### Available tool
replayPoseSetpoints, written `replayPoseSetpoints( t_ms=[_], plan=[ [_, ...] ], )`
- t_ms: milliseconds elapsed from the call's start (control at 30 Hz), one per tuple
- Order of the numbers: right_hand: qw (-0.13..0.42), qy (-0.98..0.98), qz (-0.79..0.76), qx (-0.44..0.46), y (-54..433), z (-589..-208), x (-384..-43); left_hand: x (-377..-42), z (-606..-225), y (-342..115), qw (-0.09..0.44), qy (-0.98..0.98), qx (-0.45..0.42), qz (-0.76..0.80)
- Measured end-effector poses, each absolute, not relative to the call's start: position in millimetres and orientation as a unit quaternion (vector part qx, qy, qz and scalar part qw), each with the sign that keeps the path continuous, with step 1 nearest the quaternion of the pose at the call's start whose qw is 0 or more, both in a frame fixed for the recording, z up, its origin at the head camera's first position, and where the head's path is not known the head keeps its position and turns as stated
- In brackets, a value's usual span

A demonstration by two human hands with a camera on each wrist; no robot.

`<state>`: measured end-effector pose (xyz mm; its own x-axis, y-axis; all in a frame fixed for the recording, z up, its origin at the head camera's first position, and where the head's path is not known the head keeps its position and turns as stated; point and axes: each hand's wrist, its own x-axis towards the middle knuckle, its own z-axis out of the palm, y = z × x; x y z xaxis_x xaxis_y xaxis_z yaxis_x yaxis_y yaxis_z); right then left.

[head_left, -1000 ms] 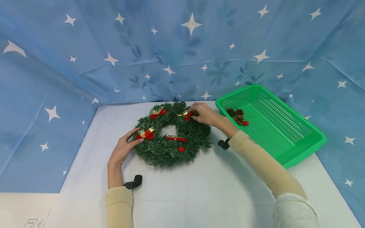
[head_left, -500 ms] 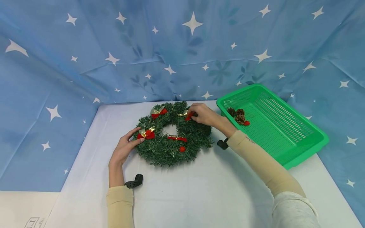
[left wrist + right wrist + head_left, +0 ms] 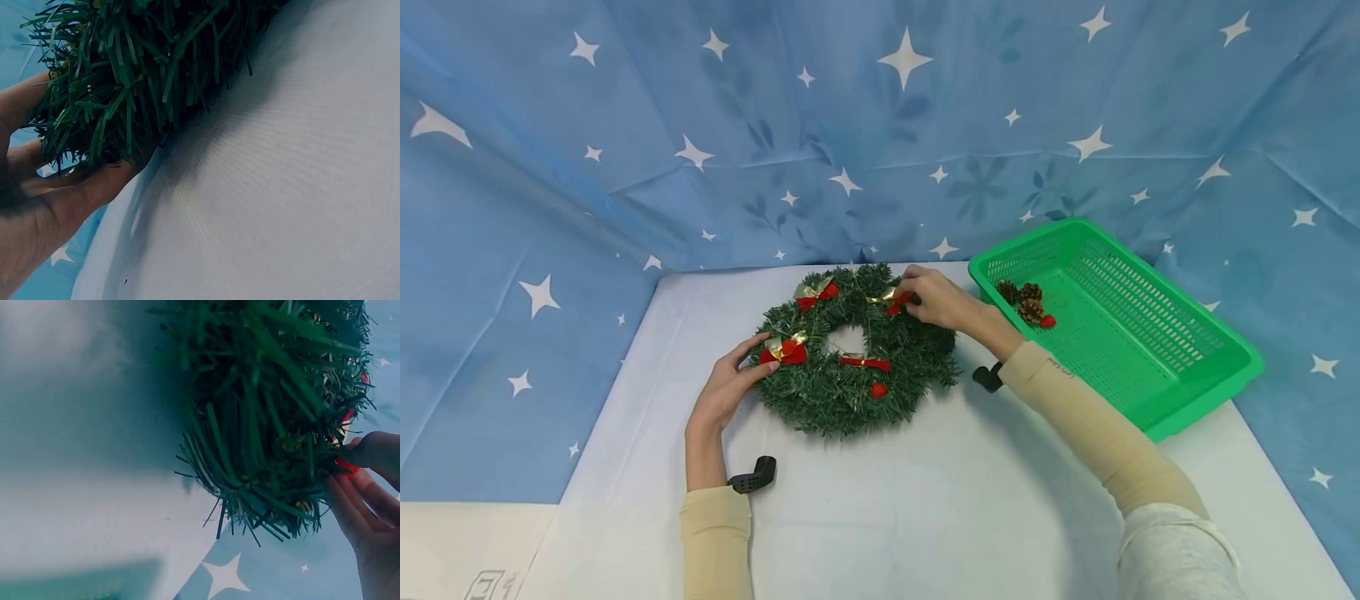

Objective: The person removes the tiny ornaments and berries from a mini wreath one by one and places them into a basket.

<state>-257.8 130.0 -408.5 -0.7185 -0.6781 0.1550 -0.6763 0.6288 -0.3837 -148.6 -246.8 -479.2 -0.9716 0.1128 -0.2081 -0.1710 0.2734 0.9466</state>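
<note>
A green tinsel wreath (image 3: 827,404) lies on the white-covered table, dressed with several red and gold bows. My left hand (image 3: 722,393) holds its left edge, the thumb beside a red bow (image 3: 790,353). In the left wrist view the fingers of that hand (image 3: 59,194) curl round the tinsel. At the wreath's upper right, my right hand (image 3: 942,302) pinches a red and gold bow (image 3: 891,303) against the branches. In the right wrist view the red part of this bow (image 3: 347,467) shows between thumb and fingers. A red ball (image 3: 877,390) sits on the front of the wreath.
A green plastic basket (image 3: 1210,385) stands to the right of the wreath. Inside it lie pine cones (image 3: 1031,311) and a small red ball (image 3: 1048,321). A blue curtain with white stars (image 3: 820,100) hangs behind the white tabletop (image 3: 865,517).
Both hands stay at the same spots on the wreath. My right fingers shift slightly at the bow, and the head view moves a little.
</note>
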Motion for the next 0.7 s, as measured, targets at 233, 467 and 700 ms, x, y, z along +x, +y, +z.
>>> replayPoseSetpoints(
  t_ms=[233, 467, 700],
  plan=[
    [-0.006, 0.896, -0.220, -0.386, 135, -407, -257, -148, -478, -246, 0.118, 0.787, -0.017, 0.605],
    [-0.019, 0.893, -0.219, -0.392, 143, -405, -256, -150, -478, -246, 0.117, 0.789, -0.016, 0.604],
    [-0.026, 0.895, -0.211, -0.392, 151, -398, -252, -150, -477, -246, 0.117, 0.791, -0.018, 0.600]
  ],
)
